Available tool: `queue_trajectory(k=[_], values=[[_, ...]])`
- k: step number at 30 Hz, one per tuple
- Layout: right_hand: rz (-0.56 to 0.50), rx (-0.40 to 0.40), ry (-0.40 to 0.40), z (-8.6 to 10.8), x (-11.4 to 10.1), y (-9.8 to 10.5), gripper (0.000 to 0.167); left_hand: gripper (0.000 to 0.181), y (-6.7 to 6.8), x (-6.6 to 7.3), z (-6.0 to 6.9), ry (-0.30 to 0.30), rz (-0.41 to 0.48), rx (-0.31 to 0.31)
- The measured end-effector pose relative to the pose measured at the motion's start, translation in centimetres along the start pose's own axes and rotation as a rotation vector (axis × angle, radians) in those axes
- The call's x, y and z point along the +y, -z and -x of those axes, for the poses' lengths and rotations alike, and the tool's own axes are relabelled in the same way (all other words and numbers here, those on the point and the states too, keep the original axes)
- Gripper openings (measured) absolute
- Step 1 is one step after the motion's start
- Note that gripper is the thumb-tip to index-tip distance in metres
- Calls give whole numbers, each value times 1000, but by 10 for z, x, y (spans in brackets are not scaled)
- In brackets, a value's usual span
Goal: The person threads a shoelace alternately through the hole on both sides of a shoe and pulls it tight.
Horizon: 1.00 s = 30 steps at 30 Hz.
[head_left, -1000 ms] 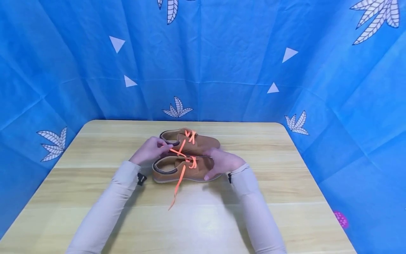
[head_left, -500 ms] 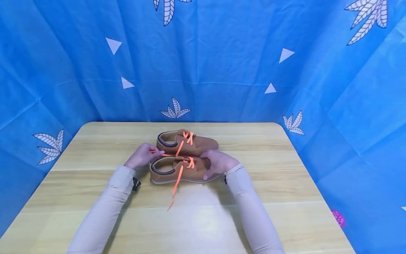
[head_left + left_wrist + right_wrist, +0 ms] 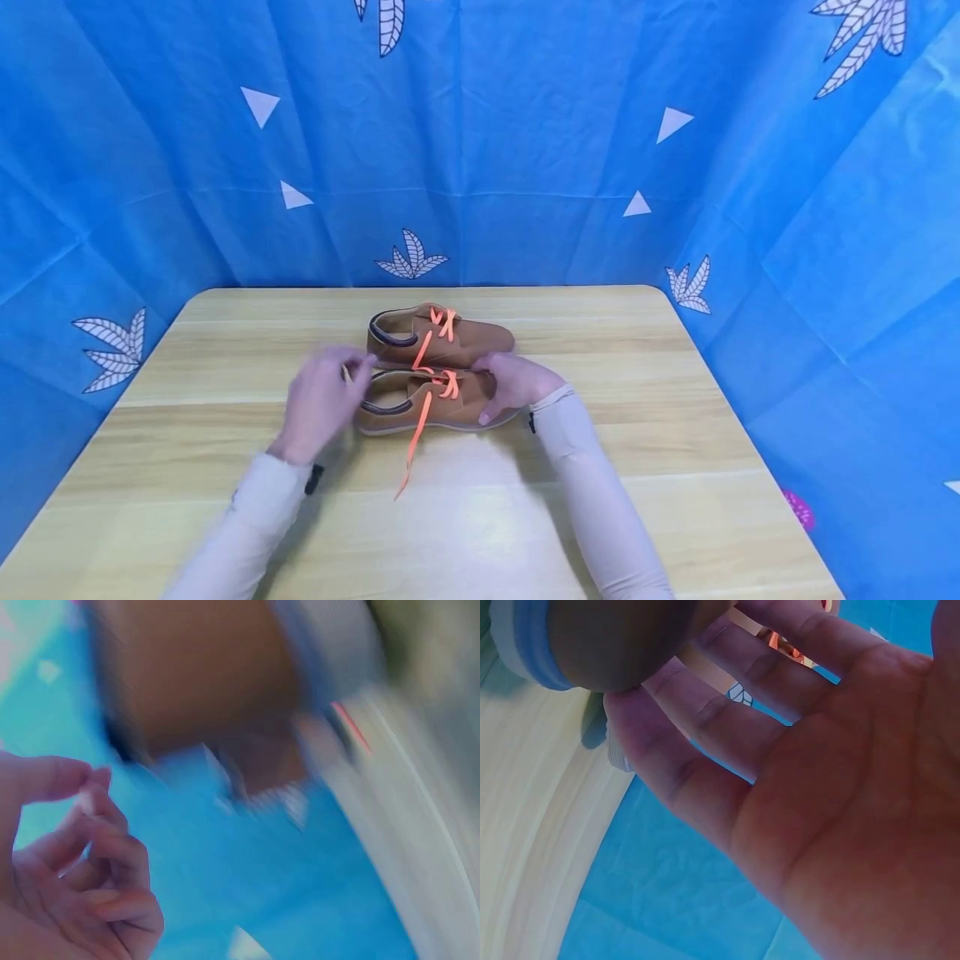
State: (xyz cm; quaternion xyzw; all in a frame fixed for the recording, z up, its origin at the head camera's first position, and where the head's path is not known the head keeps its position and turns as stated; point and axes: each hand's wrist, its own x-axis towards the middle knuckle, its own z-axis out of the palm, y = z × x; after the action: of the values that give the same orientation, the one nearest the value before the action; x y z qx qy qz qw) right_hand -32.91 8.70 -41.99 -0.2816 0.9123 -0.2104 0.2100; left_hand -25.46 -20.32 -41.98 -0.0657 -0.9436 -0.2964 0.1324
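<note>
Two brown lace-up shoes stand side by side, toes to the right; the far shoe (image 3: pixel 480 337) is behind the near shoe (image 3: pixel 461 408). Orange laces show on both, and one shoelace (image 3: pixel 417 446) trails from the near shoe onto the table. My left hand (image 3: pixel 322 400) is beside the near shoe's heel, fingers loosely bent. In the left wrist view, its thumb and index tips meet with no lace visible between them. My right hand (image 3: pixel 517 382) holds the near shoe's toe, thumb on the near side and fingers across the far side.
The shoes stand on a light wooden table (image 3: pixel 600 517). A blue curtain (image 3: pixel 540 233) with white leaf and triangle prints encloses the back and sides. In the left wrist view, the shoe is blurred.
My left hand pulled an orange lace leftward between the shoes, then let it go and came nearer, towards the near shoe's heel. The right hand settled on the toe and stays there.
</note>
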Motion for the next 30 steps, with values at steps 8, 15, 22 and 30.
queue_trajectory(k=[8, 15, 22, 30], values=[[9, 3, -5, -2, -1, 2, 84, 26, -34, 41, 36, -48, -54, -180], [-3, 5, -13, -4, -1, -5, 83, 20, -38, 31, 37, 10, 174, -286], [25, 12, 3, -3, -4, -3, 72, 23, -12, 26, 34, -5, 404, -448], [54, 13, 15, -5, -5, -4, 54, 24, 1, 30, 34, -33, 394, -543]])
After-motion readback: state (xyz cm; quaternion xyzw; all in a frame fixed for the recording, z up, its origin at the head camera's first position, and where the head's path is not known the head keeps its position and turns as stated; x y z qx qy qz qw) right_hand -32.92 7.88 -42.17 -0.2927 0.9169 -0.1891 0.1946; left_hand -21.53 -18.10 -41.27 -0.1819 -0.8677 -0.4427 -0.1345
